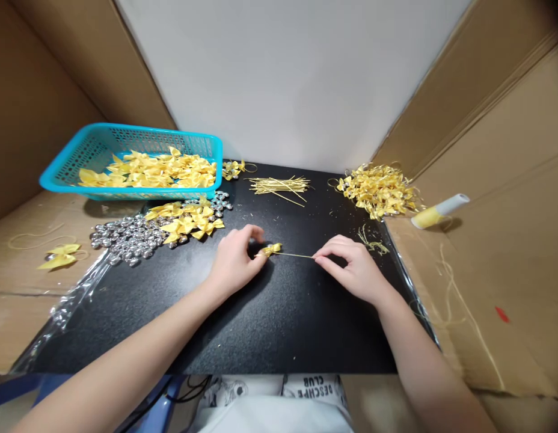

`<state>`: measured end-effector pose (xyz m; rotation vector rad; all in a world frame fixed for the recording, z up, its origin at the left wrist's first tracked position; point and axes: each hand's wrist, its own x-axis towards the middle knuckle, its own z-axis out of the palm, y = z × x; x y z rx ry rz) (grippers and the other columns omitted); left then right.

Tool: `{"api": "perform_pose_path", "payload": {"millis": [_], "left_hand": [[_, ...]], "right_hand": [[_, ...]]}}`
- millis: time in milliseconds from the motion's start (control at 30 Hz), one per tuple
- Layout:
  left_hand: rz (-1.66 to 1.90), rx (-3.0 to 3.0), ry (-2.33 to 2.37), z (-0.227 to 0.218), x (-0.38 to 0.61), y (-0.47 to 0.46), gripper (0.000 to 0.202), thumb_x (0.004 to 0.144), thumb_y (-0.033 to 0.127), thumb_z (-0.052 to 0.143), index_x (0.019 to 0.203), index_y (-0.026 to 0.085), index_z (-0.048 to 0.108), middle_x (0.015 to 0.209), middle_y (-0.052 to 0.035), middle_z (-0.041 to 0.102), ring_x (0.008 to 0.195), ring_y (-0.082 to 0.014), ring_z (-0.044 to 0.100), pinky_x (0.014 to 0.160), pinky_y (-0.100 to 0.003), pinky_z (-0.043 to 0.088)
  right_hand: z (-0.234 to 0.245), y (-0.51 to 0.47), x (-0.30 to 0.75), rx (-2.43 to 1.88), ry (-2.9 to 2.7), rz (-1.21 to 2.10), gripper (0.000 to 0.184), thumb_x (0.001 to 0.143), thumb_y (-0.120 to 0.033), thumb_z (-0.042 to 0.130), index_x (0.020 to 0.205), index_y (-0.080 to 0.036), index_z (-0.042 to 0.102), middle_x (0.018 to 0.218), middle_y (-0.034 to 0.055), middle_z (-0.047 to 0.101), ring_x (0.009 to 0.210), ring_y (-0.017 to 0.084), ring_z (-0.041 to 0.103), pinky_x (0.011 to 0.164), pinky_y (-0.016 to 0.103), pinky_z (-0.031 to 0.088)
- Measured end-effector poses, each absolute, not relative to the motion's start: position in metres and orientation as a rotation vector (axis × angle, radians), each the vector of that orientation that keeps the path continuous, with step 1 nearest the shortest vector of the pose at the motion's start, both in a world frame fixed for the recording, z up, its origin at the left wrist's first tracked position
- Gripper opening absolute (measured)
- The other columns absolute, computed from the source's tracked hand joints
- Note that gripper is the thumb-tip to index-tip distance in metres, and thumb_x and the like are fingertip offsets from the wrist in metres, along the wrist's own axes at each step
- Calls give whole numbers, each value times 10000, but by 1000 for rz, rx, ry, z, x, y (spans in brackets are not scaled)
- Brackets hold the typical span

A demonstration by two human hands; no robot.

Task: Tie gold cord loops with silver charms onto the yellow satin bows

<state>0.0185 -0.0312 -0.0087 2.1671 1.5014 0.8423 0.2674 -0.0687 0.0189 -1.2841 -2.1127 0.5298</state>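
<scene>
Over the middle of the black table, my left hand (237,255) pinches a small yellow ribbon bow (273,248) between thumb and fingers. A thin gold cord (294,255) runs straight from the bow to my right hand (351,264), whose thumb and fingertips are closed on its end. The cord looks taut. Behind the hands lies a bundle of cut gold cords (279,186). To the left, loose yellow bows (189,218) rest on and beside a heap of silver beads (130,237). Whether a bead sits in the held bow is hidden by my left fingers.
A turquoise basket (148,193) of yellow bows stands at the back left. Bows with cords are piled (378,189) at the back right, near cord scraps (373,240) and a white-and-yellow tube (439,211). Cardboard walls (499,150) flank the black table (261,337).
</scene>
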Motion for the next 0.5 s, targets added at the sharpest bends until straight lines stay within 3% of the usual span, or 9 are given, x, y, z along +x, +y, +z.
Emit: {"api": "perform_pose_path", "payload": {"millis": [100,167,200,300,367,500], "left_hand": [[993,2405,1112,-2,25,-42,393,724,183,609,1117,199,593,1175,-116,642,1118,-271,566,936,-393,440],[875,2407,841,0,31,-50,362,779,175,586,1139,209,609,1167,-98,656,1038,-228,608,889,-344,471],[827,2345,848,1,35,-53,342,815,192,574,1155,198,613,1173,-103,656,913,-192,633,783,-298,493],[672,2153,953,1,41,-57,200,874,267,561,999,185,694,888,-52,702,551,-99,506,548,-229,412],[605,1964,981,2,41,-54,203,868,322,586,836,172,719,691,-21,661,511,-90,448,512,-215,359],[647,1340,944,2,37,-45,313,767,435,692,704,129,699,609,-21,647,446,-51,371,443,-187,272]], "right_hand": [[20,-72,263,-1260,-2192,468,133,914,-214,583,831,-200,685,815,24,711,835,174,612,829,350,433],[21,-73,258,-1212,-2222,434,122,919,-213,582,851,-200,682,824,22,707,842,173,605,837,348,413],[20,-73,255,-1181,-2215,419,116,919,-212,585,857,-198,682,827,22,707,842,171,602,835,344,407],[18,-72,249,-1114,-2144,365,104,913,-205,600,859,-192,688,826,19,709,835,164,600,823,331,400],[15,-70,248,-1125,-2087,325,101,910,-199,607,854,-192,692,816,16,713,827,162,600,822,329,396],[4,-67,252,-1241,-2053,247,120,913,-211,609,829,-207,695,798,18,720,804,173,592,803,341,366]]}}
